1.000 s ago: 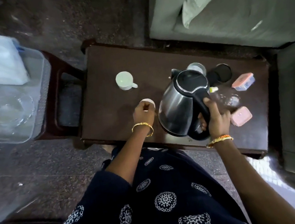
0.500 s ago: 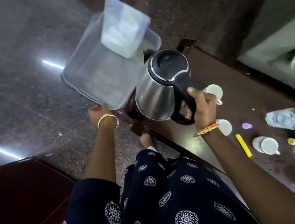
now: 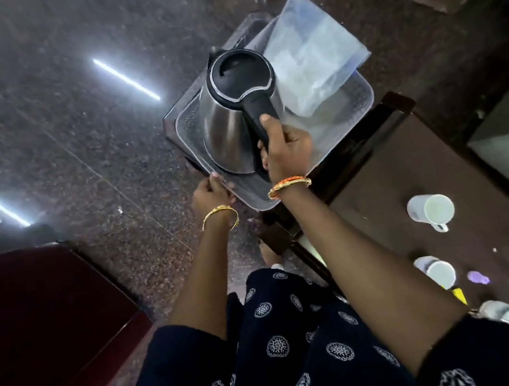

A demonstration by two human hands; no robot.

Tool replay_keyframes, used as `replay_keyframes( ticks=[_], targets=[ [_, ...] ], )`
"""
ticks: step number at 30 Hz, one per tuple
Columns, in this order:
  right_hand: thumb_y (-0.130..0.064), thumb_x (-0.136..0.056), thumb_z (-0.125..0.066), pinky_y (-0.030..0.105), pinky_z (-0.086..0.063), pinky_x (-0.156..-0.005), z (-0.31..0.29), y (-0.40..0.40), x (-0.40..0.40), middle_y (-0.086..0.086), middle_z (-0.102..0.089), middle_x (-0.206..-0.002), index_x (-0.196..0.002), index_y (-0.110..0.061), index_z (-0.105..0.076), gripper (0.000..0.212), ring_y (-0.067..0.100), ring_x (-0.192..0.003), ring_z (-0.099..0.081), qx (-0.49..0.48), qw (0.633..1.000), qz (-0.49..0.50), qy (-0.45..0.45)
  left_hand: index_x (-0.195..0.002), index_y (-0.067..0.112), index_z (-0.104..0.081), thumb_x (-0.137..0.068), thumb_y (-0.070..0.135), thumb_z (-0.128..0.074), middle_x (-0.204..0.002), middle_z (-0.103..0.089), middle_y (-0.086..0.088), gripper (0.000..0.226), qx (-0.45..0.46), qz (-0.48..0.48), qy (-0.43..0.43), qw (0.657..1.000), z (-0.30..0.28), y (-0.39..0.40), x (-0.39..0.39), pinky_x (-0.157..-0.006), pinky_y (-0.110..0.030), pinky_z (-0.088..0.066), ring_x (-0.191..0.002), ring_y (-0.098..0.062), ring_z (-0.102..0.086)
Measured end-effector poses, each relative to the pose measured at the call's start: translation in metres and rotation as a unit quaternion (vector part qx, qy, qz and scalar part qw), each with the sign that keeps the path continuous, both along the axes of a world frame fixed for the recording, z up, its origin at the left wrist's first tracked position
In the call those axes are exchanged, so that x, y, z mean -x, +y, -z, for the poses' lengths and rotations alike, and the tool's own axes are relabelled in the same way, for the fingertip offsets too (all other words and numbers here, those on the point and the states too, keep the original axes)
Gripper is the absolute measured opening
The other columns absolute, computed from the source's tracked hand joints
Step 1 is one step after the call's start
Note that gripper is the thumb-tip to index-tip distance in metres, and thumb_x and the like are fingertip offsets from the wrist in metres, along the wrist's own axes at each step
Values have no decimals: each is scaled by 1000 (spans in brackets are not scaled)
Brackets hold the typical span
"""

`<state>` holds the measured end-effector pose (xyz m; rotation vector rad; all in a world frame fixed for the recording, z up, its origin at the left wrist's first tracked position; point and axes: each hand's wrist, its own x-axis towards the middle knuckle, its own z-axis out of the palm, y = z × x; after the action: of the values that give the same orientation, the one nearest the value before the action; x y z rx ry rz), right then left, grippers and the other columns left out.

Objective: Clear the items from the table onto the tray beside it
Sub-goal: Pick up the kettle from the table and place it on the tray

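While the table [image 3: 417,198] keeps its mugs and a bottle, I'm on the kettle step; clear tray [image 3: 362,99] sits on a stool beside it, plastic bag inside; kettle [image 3: 228,129] is over the tray's near half, touchdown unclear; right hand [image 3: 286,149] clenched on its handle; left hand [image 3: 210,193] pinches the tray rim; next: seat, release, fetch mugs.
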<state>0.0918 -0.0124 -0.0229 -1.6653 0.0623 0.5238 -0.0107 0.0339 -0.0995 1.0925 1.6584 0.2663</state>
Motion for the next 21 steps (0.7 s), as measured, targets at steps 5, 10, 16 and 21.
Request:
replay_keyframes(
  ticks=[5,10,16,21],
  targets=[
    [-58,-65,-59,50,-52,-54,15,16,26,7,-55,-50,-56,-21,-59,38,26,-53,-56,28,999,-3,-19,-85,1,-62,-97,19,-46,-86,-64,-18,27,30,33,-25,999,-2,7,4,-63,-37,-58,-62,-25,-60],
    [-62,-69,-54,53,-48,-51,18,16,40,17,-55,-50,-48,-21,-54,45,29,-49,-51,32,999,10,16,-100,-5,-67,-96,20,-48,-92,-67,-18,31,-14,74,46,996,-13,4,2,-48,-18,-49,-77,-28,-61],
    [-68,-69,-53,54,-56,-61,9,15,63,12,-61,-63,-69,-13,-63,56,26,-62,-59,12,995,16,94,-100,-2,-68,-95,24,-47,-103,-68,-27,33,-28,159,83,983,-18,3,8,-74,-33,-44,-98,-37,-62],
    [-66,-74,-48,55,-53,-83,-3,16,65,10,-69,-88,-91,-8,-67,63,26,-84,-64,2,988,-17,156,-100,-1,-69,-94,22,-51,-101,-70,-24,29,-16,128,56,990,-23,-7,13,-53,-18,-36,-81,-29,-62]
  ],
)
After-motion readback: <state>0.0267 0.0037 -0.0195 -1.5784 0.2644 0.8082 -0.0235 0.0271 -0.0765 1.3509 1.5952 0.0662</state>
